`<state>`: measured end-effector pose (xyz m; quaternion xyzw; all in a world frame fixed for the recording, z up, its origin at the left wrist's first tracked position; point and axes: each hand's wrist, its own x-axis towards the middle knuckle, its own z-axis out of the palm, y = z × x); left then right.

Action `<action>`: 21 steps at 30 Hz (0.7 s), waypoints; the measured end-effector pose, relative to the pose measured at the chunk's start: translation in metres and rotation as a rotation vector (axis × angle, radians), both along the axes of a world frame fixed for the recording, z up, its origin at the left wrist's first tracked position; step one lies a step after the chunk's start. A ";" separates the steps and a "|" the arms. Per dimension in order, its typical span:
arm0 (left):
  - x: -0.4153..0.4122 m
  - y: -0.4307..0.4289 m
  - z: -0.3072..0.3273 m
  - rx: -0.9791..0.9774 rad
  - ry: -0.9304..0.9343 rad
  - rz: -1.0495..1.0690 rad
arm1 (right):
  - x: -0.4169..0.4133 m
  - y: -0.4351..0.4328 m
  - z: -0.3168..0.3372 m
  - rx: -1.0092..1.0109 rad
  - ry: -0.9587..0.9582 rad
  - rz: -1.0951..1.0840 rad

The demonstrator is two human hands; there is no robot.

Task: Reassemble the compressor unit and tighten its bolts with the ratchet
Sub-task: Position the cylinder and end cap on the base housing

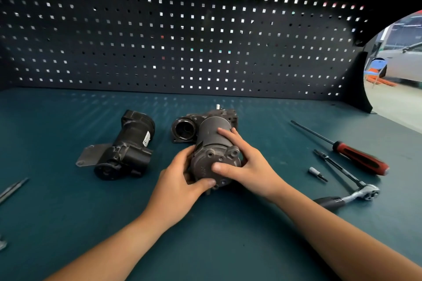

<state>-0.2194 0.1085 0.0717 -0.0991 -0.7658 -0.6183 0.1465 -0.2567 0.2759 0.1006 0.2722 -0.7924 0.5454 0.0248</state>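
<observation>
The grey compressor unit (211, 134) lies on the green bench mat (205, 246), its round end cap facing me. My left hand (180, 185) grips the cap's left and lower edge, thumb across the bottom. My right hand (246, 162) wraps the cylinder from the right, thumb on the cap face. An open round port (184, 130) shows on the unit's left. A separate black housing part (127, 146) lies to the left, apart from the unit. The ratchet (351, 196) lies at the right, untouched.
A red-handled screwdriver (360, 157) and a long extension bar (338, 166) lie at the right, with a small socket bit (316, 173) beside them. Metal tools (11, 189) poke in at the left edge. A perforated back panel (182, 41) closes off the bench's far side.
</observation>
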 end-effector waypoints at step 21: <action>-0.002 -0.010 0.007 -0.281 0.003 -0.020 | -0.001 0.007 -0.004 0.257 0.102 0.032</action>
